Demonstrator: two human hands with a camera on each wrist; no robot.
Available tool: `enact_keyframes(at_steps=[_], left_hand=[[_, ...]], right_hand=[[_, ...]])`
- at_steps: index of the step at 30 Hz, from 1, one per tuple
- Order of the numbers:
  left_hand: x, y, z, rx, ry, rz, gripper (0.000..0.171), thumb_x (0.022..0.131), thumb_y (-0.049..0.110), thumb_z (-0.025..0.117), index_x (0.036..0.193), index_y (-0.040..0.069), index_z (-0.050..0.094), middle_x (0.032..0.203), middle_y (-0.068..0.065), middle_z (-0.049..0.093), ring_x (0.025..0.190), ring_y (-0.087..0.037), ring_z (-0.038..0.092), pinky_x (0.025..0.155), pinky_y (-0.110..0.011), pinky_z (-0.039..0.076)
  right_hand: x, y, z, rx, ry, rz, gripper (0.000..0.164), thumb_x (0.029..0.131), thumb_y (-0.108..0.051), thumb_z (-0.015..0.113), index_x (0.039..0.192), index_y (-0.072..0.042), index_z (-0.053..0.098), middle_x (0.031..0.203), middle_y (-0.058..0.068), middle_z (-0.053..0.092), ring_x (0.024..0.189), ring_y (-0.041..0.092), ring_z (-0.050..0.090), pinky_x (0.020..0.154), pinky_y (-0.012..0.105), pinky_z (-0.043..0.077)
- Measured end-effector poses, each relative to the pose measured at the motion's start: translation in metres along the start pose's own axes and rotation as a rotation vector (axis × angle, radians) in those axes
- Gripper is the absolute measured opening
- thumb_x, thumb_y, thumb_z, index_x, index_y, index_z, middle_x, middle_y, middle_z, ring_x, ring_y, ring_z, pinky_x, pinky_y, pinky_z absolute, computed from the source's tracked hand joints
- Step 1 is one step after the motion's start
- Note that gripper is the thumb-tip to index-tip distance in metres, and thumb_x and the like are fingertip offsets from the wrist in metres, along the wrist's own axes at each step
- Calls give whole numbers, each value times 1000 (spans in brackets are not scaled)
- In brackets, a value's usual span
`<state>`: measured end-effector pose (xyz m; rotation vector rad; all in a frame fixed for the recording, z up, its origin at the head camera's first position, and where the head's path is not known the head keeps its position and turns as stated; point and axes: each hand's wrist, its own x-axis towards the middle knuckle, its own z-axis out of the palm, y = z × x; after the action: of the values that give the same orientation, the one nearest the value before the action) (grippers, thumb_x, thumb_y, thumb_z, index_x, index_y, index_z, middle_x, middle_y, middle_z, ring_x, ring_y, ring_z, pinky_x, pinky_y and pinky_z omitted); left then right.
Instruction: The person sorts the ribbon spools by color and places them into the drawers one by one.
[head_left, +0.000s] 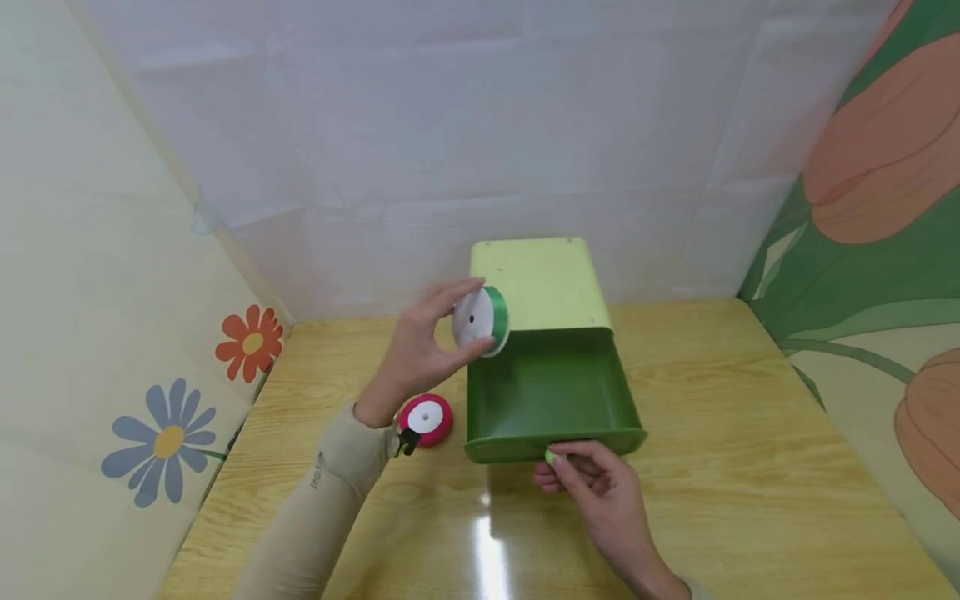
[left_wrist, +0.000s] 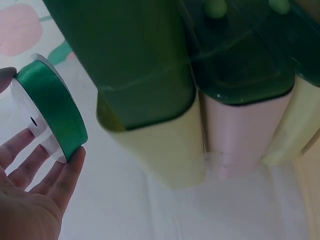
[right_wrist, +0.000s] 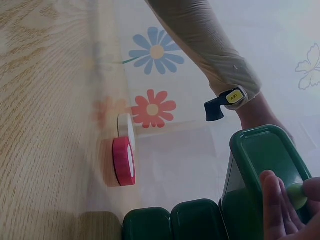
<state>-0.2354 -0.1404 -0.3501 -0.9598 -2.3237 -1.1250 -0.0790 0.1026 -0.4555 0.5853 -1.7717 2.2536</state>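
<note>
**Green spool held outside a pulled-out drawer**

Done, judging by the layout: drawer (head_left: pixel 551 385) drawn well out of the top box (head_left: pixel 534 279). Not yet done: green spool (head_left: pixel 481 323) clear of the drawer, in mid-air near its rear left corner; red spool (head_left: pixel 425 419) lying flat on the tabletop (head_left: pixel 712 417), left of the drawer; drawer not pushed back in. Probably an early or middle stage, hard to tell which.

Left fingers (head_left: pixel 450 293) spread only to the green spool's width, curled on its rim. Right fingers (head_left: pixel 588 450) nearly closed, pinching the knob (head_left: pixel 550 457) on the drawer's front.

Around: under the top box, a pink box (left_wrist: pixel 245 135) and a pale box (left_wrist: pixel 292 120), both with drawers shut. Beside the red spool, a white disc (right_wrist: pixel 125 131), perhaps another spool; out of sight from the head camera, likely behind the left sleeve (head_left: pixel 300 517).

In the way: rear of the drawer roofed by the top box; front half open from above, with no visible obstacle.
</note>
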Motion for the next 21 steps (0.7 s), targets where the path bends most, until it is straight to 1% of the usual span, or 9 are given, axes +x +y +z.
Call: enact_keyframes(at_steps=[2, 8, 14, 21], left_hand=[[-1, 2, 4, -8, -11, 17, 71, 85, 27, 86, 148, 14, 57, 144, -4, 60, 123, -20, 58, 96, -43, 61], [-4, 8, 15, -23, -48, 55, 71, 85, 30, 86, 149, 15, 57, 145, -3, 61, 121, -18, 61, 95, -40, 61], [-7, 15, 24, -17, -102, 96, 70, 86, 31, 85, 148, 13, 57, 149, -2, 59, 125, -19, 61, 92, -40, 60], [-8, 17, 31, -7, -165, 118, 72, 86, 33, 86, 149, 14, 56, 152, -4, 57, 131, -23, 60, 92, -40, 60]], right_hand=[[0, 0, 0, -7, 2, 16, 17, 98, 14, 56, 115, 19, 59, 98, 23, 76, 86, 20, 78, 74, 39, 65], [-1, -1, 0, -36, 26, 106, 16, 99, 8, 60, 113, 16, 60, 98, 23, 77, 87, 20, 79, 76, 42, 65], [0, 0, -1, -50, 18, 95, 17, 99, 8, 59, 113, 17, 60, 97, 29, 74, 86, 21, 79, 75, 42, 65], [-1, -1, -1, -44, 14, 86, 16, 99, 9, 59, 113, 17, 60, 97, 29, 74, 85, 21, 79, 74, 44, 65]])
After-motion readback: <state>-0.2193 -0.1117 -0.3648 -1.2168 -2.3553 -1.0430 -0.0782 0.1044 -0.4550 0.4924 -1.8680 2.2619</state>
